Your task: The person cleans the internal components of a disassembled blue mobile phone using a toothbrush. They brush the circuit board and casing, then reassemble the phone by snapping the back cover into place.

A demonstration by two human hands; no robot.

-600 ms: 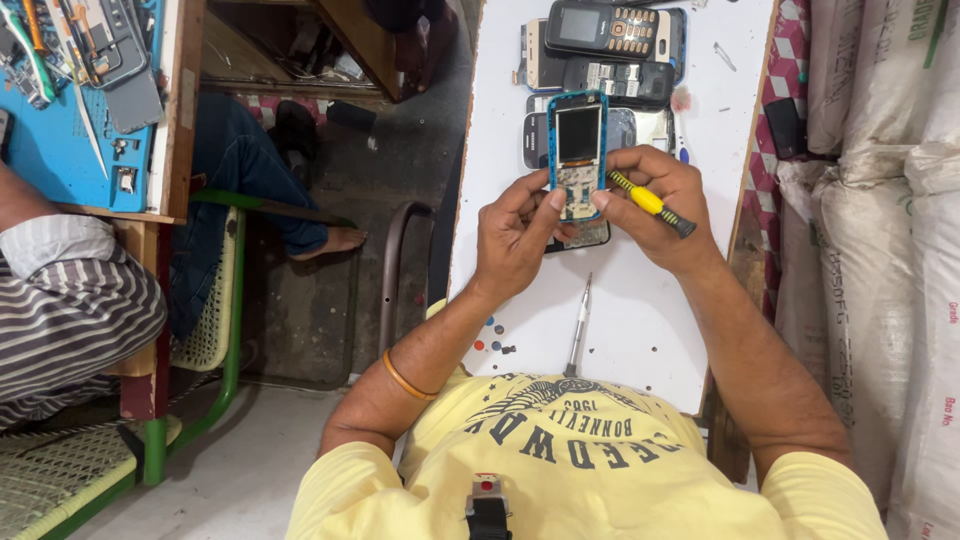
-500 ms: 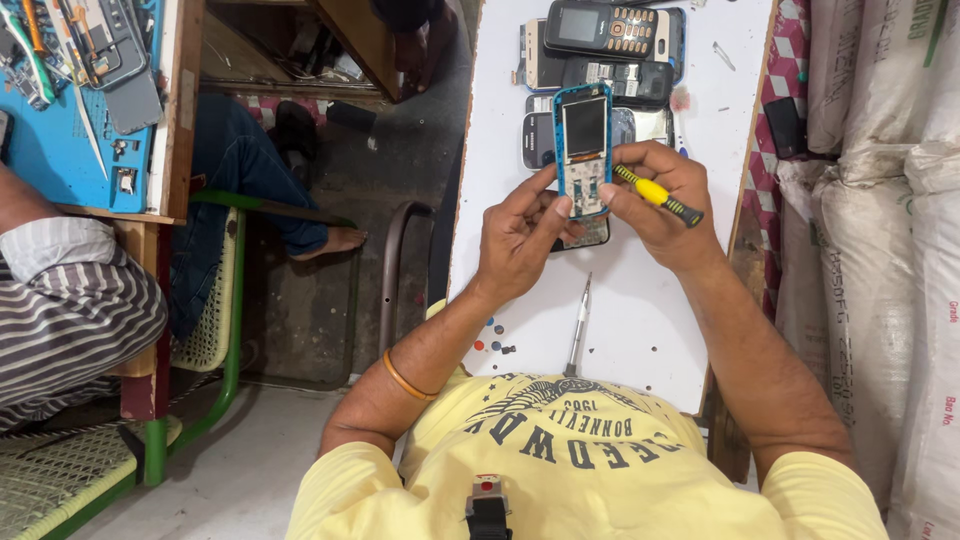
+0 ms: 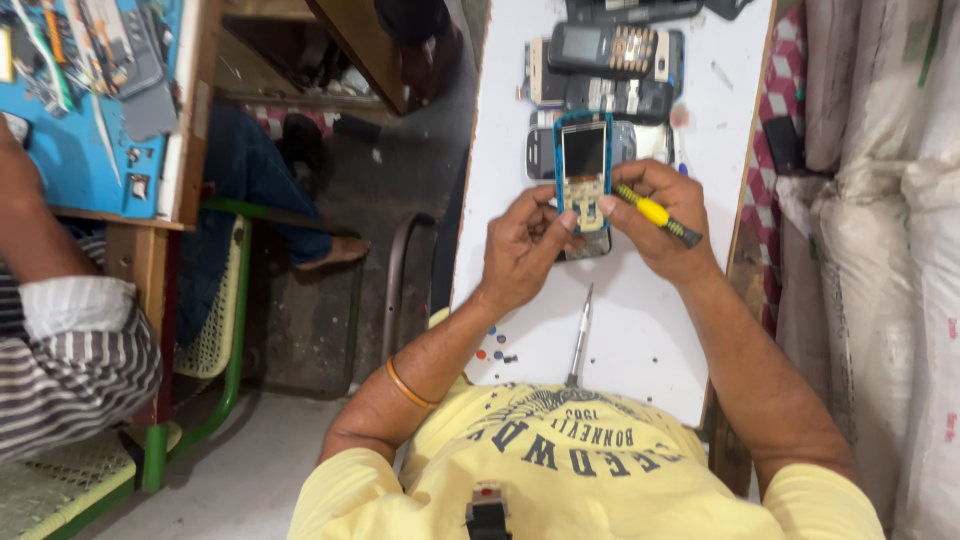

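A blue-framed keypad phone [image 3: 584, 165] with its front cover off is held upright over the white table [image 3: 640, 330]. My left hand [image 3: 522, 240] grips its lower left side. My right hand [image 3: 655, 225] holds its lower right side and also carries a yellow-handled screwdriver [image 3: 655, 215] that points toward the phone. Under the phone lies a dark phone part, mostly hidden by my hands.
Several other keypad phones [image 3: 610, 70] lie at the table's far end. A metal tool [image 3: 579, 340] and small screws [image 3: 497, 347] rest near the front edge. White sacks [image 3: 880, 260] stand at the right. Another person's sleeve [image 3: 70, 350] and a blue workbench [image 3: 90, 100] are at the left.
Both hands and the phone have stayed almost in place; the phone sits slightly higher and the screwdriver has tilted a little.
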